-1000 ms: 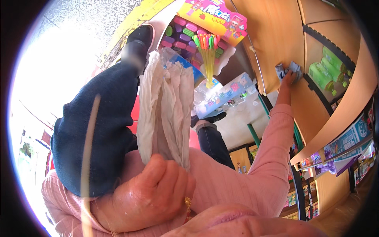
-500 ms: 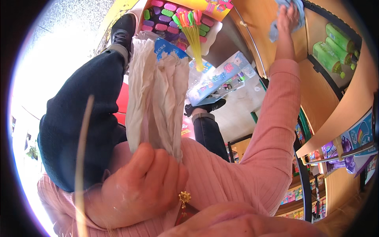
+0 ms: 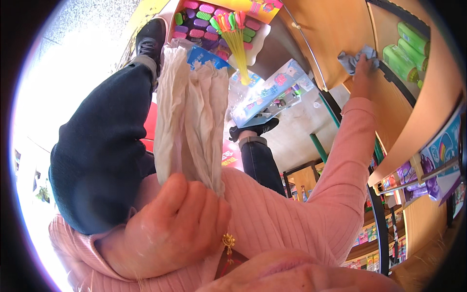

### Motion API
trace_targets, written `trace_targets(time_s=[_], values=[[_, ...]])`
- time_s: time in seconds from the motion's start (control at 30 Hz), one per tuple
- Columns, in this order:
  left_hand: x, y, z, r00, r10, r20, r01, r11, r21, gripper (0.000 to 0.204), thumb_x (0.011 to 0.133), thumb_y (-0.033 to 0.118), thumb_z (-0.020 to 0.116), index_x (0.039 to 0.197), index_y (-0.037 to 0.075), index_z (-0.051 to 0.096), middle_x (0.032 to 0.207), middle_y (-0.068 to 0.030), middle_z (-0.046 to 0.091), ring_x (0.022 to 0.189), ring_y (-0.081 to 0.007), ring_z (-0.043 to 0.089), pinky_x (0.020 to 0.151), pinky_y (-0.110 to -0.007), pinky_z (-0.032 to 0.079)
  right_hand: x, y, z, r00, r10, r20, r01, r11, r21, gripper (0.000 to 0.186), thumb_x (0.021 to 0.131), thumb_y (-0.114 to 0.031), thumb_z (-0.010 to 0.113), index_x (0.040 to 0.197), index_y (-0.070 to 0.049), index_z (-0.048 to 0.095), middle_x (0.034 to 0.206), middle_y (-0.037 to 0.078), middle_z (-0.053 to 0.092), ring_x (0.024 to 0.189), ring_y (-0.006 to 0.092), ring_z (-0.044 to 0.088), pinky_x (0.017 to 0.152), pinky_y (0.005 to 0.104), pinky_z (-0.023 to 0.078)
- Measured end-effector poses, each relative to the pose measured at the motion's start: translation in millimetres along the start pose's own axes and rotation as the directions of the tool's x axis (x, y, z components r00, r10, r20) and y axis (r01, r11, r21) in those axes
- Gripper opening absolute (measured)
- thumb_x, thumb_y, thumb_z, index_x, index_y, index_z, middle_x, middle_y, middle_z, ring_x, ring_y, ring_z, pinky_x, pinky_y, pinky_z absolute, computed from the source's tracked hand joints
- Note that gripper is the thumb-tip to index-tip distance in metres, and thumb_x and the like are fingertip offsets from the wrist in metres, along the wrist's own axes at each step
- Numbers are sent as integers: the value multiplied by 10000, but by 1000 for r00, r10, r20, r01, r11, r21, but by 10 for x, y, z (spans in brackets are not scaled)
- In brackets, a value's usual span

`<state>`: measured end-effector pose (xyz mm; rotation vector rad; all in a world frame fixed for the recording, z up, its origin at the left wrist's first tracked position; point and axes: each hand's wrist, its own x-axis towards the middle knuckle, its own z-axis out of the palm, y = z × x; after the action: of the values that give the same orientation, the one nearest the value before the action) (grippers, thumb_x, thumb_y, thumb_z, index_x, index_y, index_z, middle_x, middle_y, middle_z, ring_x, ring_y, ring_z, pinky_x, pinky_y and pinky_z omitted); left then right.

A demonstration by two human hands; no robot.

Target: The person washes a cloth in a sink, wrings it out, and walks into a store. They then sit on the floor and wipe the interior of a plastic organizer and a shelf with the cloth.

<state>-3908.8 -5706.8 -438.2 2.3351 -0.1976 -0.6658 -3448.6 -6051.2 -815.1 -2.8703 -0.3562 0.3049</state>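
My left hand (image 3: 177,226), low in the picture, grips a long, crumpled off-white cloth (image 3: 187,121) that hangs over my lap. My right arm reaches to the upper right, where my right hand (image 3: 362,73) presses a crumpled grey-blue cloth (image 3: 351,61) on a pale wooden shelf board (image 3: 326,39). Green bottles (image 3: 399,61) lie just right of that hand, beyond a dark frame edge. A thin metal rail (image 3: 306,48) runs along the board's left side.
A carton of colourful small items (image 3: 199,24) holds a bunch of yellow straws with balloons (image 3: 236,46). A clear printed package (image 3: 270,95) lies below it. Curved wooden shelving (image 3: 430,117) with packets fills the right. My legs flank the middle; a bright floor (image 3: 63,68) is at left.
My right hand with the grey-blue cloth went up along the board, then came partway back down. My left hand still grips the off-white cloth, slightly higher in the picture than a second ago.
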Motion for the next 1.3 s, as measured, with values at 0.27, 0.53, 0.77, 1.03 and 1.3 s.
trace_targets(time_s=[0.27,0.53,0.77,1.03,1.3], values=[[-289,-15,3,990,110,-86,-111,994,1,123,631,77,589,646,74,467,595,-22,371,575,-161,434,560,-293,351,-834,267,440,994,97,-47,-90,987,133,607,787,-258,596,1268,81,447,1171,292,566,1092,418,549,971,457,408],[-509,-63,66,955,247,-166,-247,969,19,123,649,79,594,653,82,471,600,-11,383,586,-154,435,569,-283,342,-1434,416,383,927,353,126,-362,930,58,576,784,-289,583,1288,-23,498,1220,222,565,1120,366,533,958,411,408],[-505,-25,30,947,301,-109,-297,953,53,105,670,113,589,660,90,486,607,-4,395,599,-153,437,585,-282,341,-1463,12,-41,953,288,98,-280,956,-87,593,647,-227,744,1191,-51,587,1167,168,614,1056,337,589,894,409,463],[-413,-9,37,966,243,-92,-244,970,3,95,665,117,581,681,90,492,622,-9,400,595,-156,426,576,-286,341,-1320,-617,310,946,313,81,-322,937,133,655,674,-410,757,1201,-65,578,1204,186,595,1088,350,567,908,407,465],[-337,-38,25,959,278,-53,-277,961,22,93,657,116,580,685,79,499,621,-18,397,597,-160,427,577,-288,346,-1005,-2411,943,936,-295,-193,295,955,-30,449,827,-311,589,1219,-92,571,1339,241,445,1238,408,412,1052,476,324]])
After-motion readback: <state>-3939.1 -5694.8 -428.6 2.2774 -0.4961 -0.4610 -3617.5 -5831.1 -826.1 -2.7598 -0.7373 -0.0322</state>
